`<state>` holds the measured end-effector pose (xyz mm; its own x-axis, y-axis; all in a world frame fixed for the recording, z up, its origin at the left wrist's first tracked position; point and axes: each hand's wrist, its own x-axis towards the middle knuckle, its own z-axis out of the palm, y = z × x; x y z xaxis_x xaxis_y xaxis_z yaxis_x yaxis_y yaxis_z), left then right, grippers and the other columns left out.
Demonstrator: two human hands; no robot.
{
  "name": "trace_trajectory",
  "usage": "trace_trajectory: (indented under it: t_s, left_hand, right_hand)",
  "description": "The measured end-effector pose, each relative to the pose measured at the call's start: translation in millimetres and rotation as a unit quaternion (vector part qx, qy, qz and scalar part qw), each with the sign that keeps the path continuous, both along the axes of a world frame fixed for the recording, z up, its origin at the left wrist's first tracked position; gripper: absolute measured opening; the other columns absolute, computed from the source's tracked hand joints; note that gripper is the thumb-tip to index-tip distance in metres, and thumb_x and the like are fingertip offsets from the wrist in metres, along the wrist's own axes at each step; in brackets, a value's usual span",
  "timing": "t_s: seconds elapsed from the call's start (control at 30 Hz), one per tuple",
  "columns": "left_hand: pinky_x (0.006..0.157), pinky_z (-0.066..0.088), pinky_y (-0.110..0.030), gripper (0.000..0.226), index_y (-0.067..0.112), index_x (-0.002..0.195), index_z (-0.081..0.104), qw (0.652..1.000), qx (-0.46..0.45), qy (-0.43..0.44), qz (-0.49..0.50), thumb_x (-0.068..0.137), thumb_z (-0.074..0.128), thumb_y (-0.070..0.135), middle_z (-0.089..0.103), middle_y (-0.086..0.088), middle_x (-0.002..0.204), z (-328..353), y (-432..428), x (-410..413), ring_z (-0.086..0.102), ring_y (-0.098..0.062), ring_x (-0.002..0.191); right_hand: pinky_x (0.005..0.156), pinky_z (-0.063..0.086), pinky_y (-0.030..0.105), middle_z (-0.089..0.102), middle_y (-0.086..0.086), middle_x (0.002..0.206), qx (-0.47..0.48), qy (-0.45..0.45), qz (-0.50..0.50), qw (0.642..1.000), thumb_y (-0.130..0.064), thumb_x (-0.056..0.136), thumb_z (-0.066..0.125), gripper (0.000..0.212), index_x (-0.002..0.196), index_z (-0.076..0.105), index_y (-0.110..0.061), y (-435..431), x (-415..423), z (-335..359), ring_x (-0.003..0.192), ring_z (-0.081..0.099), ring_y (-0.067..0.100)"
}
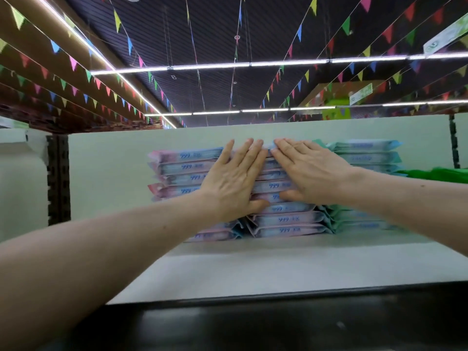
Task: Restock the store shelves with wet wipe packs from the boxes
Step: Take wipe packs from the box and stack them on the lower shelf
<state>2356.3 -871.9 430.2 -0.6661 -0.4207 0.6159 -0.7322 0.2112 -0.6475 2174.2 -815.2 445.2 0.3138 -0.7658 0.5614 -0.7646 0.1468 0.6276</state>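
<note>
On the white top shelf (253,269) stand stacks of flat wet wipe packs against the white back panel. A pink and blue stack (181,173) is on the left, a second pink and blue stack (288,220) is in the middle, and a green and blue stack (367,155) is on the right. My left hand (234,181) lies flat with straight fingers against the front of the packs, between the left and middle stacks. My right hand (307,171) presses flat on the front of the middle stack, fingers straight. The two hands almost touch at the fingertips.
The shelf's black front edge (278,315) runs along the bottom of the view. A dark slotted upright (58,178) stands at the left and another (454,140) at the right. Something green (440,174) lies at the far right. Bunting and strip lights hang overhead.
</note>
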Motion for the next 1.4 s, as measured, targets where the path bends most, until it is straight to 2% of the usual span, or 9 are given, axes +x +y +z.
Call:
trace_trajectory:
  t_s: [0.23,0.37,0.43,0.53,0.6,0.67,0.93,1.13,1.4]
  left_hand:
    - [0.119,-0.005,-0.05,0.101,0.008,0.152,-0.012,0.988,0.072,0.135,0.024,0.088,0.032,0.072,-0.014,-0.01,0.161,14.9,-6.9,68.5,-0.01,-0.024,0.149]
    - [0.12,0.006,-0.041,0.083,0.011,0.154,0.013,0.95,0.159,0.249,-0.105,0.091,0.041,0.057,0.01,-0.005,0.162,19.1,-8.7,84.7,0.01,-0.021,0.148]
    - [0.117,0.021,-0.044,0.074,0.012,0.148,0.033,0.872,0.149,0.434,-0.173,0.088,0.045,0.052,0.028,-0.008,0.156,31.1,-8.8,95.3,0.027,-0.025,0.142]
    - [0.112,0.027,-0.054,0.073,0.012,0.149,0.029,0.624,0.315,0.702,-0.134,0.093,0.037,0.059,0.031,-0.017,0.152,46.9,-8.7,116.1,0.033,-0.037,0.136]
    - [0.11,0.018,-0.065,0.083,0.013,0.154,0.015,0.521,0.428,0.735,-0.07,0.093,0.027,0.068,0.019,-0.02,0.158,45.9,-13.1,130.2,0.021,-0.044,0.142]
    - [0.106,0.017,-0.074,0.094,0.013,0.154,0.014,0.478,0.501,0.72,-0.035,0.087,0.022,0.078,0.018,-0.024,0.157,40.2,-16.8,138.1,0.02,-0.047,0.141]
    - [0.102,0.022,-0.075,0.108,0.01,0.139,0.043,0.438,0.616,0.654,-0.026,0.07,0.023,0.091,0.048,-0.028,0.136,20.8,-31.8,125.2,0.043,-0.054,0.123]
    - [0.077,0.045,-0.059,0.094,0.003,0.101,0.062,0.387,0.637,0.664,-0.062,0.076,0.027,0.086,0.071,-0.027,0.089,18.3,-19.0,112.1,0.06,-0.04,0.097]
    - [0.076,0.047,-0.057,0.087,0.005,0.105,0.065,0.386,0.661,0.639,-0.077,0.08,0.028,0.081,0.071,-0.025,0.094,20.8,-14.3,95.4,0.063,-0.039,0.095]
  right_hand:
    - [0.121,0.003,0.044,-0.012,0.013,0.16,-0.008,0.063,0.141,0.988,-0.06,0.093,0.037,0.087,0.153,-0.007,-0.016,-9.2,71.6,2.0,0.148,-0.004,0.029]
    - [0.12,0.01,0.042,0.001,0.011,0.161,0.022,0.055,0.128,0.99,-0.06,0.094,0.034,0.081,0.154,0.004,-0.013,-26.0,93.3,0.6,0.148,0.003,0.026]
    - [0.121,0.008,0.041,0.0,0.009,0.161,0.032,0.042,0.132,0.99,-0.061,0.095,0.029,0.079,0.154,0.003,-0.016,-27.4,92.8,2.4,0.149,0.002,0.023]
    - [0.12,0.005,0.038,-0.002,0.006,0.162,0.047,0.032,0.13,0.99,-0.063,0.095,0.026,0.078,0.154,0.0,-0.019,-25.2,92.6,4.9,0.149,0.001,0.02]
    - [0.12,0.006,0.037,0.001,0.004,0.162,0.057,0.016,0.131,0.99,-0.062,0.095,0.027,0.077,0.154,0.002,-0.02,-22.8,95.4,7.2,0.149,0.004,0.019]
    - [0.12,0.01,0.037,0.008,0.002,0.161,0.068,-0.004,0.142,0.987,-0.059,0.096,0.029,0.072,0.154,0.008,-0.021,-19.6,99.0,11.4,0.148,0.01,0.018]
    - [0.117,0.022,0.041,0.021,0.002,0.158,0.115,-0.019,0.131,0.985,-0.042,0.103,0.026,0.055,0.152,0.017,-0.02,-14.7,103.6,26.8,0.144,0.021,0.02]
    - [0.116,0.022,0.043,0.016,0.002,0.158,0.114,-0.008,0.112,0.987,-0.04,0.103,0.025,0.054,0.153,0.014,-0.024,-10.8,94.3,21.4,0.145,0.017,0.023]
    - [0.116,0.021,0.043,0.014,0.007,0.157,0.094,-0.002,0.107,0.99,-0.038,0.102,0.028,0.051,0.15,0.02,-0.026,-12.0,81.7,20.2,0.143,0.019,0.027]
